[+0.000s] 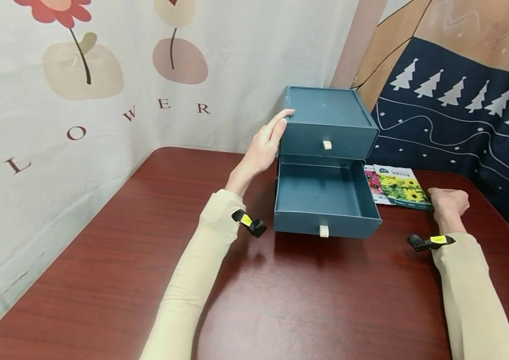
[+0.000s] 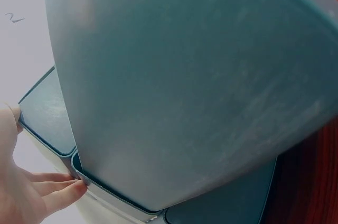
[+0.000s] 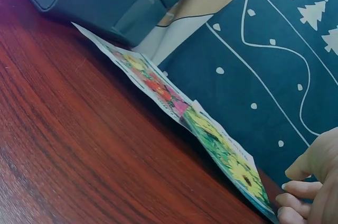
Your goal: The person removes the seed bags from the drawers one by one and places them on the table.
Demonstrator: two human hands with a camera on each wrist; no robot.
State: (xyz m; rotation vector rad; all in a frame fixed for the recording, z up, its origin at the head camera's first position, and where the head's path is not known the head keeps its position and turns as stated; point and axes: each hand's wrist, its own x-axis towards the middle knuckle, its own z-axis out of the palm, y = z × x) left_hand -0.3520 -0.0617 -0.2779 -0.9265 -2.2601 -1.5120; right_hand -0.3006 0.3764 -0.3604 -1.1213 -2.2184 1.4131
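Note:
A dark blue two-drawer box (image 1: 328,137) stands at the back of the table, its lower drawer (image 1: 317,187) pulled out with no contents visible. My left hand (image 1: 263,145) rests against the box's upper left edge, fingers extended; in the left wrist view the fingertips (image 2: 79,184) touch the box. Right of the box lie two overlapping flower-picture packets: a yellow-flower packet (image 1: 403,187) over a pink-flower packet (image 1: 373,182), partly hidden. At the yellow packet's right end is my right hand (image 1: 450,202), fingers loosely bent. In the right wrist view the thumb is apart from the packet.
A reddish-brown wooden table (image 1: 308,300) lies under everything. A white printed curtain (image 1: 245,60) hangs behind and left, a dark blue tree-patterned cloth (image 1: 461,110) at the right. Small white pull tabs (image 1: 327,145) stick out from the drawer fronts.

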